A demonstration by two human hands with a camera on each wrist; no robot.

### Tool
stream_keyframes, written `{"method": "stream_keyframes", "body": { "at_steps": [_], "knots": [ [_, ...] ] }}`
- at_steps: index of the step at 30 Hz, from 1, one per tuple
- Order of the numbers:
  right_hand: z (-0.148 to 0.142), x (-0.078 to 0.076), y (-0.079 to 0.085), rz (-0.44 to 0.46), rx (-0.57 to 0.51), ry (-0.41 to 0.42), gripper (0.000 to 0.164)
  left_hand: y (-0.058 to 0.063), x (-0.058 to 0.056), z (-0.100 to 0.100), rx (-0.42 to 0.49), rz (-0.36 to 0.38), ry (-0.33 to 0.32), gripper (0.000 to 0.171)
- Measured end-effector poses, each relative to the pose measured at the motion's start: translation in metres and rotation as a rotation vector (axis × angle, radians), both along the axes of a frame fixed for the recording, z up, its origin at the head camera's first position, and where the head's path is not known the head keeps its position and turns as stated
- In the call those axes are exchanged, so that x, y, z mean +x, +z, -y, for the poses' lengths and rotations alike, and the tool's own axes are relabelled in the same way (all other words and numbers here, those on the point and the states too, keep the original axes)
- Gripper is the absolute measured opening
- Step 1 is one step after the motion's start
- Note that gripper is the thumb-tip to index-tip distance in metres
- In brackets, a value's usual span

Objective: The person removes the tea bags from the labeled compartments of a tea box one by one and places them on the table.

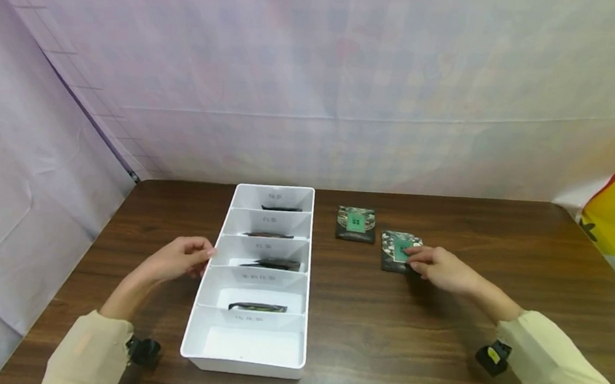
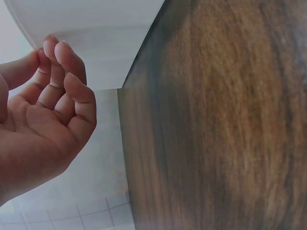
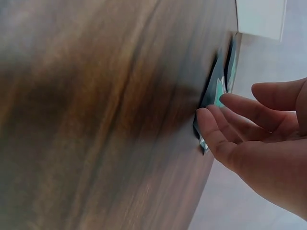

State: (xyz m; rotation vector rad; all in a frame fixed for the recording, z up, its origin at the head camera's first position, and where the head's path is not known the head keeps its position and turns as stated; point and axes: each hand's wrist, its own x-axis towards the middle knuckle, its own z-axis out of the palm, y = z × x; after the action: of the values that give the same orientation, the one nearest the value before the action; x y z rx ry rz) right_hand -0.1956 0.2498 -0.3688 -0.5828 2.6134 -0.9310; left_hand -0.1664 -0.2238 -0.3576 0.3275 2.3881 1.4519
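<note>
Packet [image 1: 397, 247] lies on the worktop [image 1: 376, 341] at the right hand's [image 1: 439, 269] fingertips; second packet [image 1: 356, 224] farther out, to that hand's left. Likely light, bendy, slick; pinch an edge. Right hand low, fingers half-bent, thumb apart, no grip. Left hand [image 1: 181, 258] pinches the tray's [image 1: 244, 366] near rim, arm outstretched.

Illegible lettering [image 1: 258, 277] on tray [image 1: 247, 367] and packets [image 1: 356, 223]

The box [image 1: 246, 368] is white. Both flat packets [image 1: 356, 224] are black, with a green label [image 1: 404, 249] and a pale speckled pattern. The table [image 1: 408, 362] is brown with darker grain; the sleeves [image 1: 563, 365] are pale yellow.
</note>
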Motion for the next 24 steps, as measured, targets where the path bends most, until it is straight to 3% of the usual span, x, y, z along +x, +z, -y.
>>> {"method": "stream_keyframes", "body": {
  "at_steps": [4, 11, 24],
  "knots": [
    [-0.004, -0.010, -0.002, -0.012, 0.020, 0.003, 0.027, 0.000, 0.000, 0.000, -0.003, -0.001, 0.002, 0.019],
    [-0.009, -0.026, -0.004, 0.060, -0.017, -0.029, 0.030, 0.001, 0.001, -0.001, 0.000, -0.004, -0.001, 0.019],
    [0.000, -0.046, 0.000, 0.040, 0.024, -0.072, 0.029, 0.001, 0.001, 0.000, -0.007, -0.005, -0.001, 0.019]
  ]
}}
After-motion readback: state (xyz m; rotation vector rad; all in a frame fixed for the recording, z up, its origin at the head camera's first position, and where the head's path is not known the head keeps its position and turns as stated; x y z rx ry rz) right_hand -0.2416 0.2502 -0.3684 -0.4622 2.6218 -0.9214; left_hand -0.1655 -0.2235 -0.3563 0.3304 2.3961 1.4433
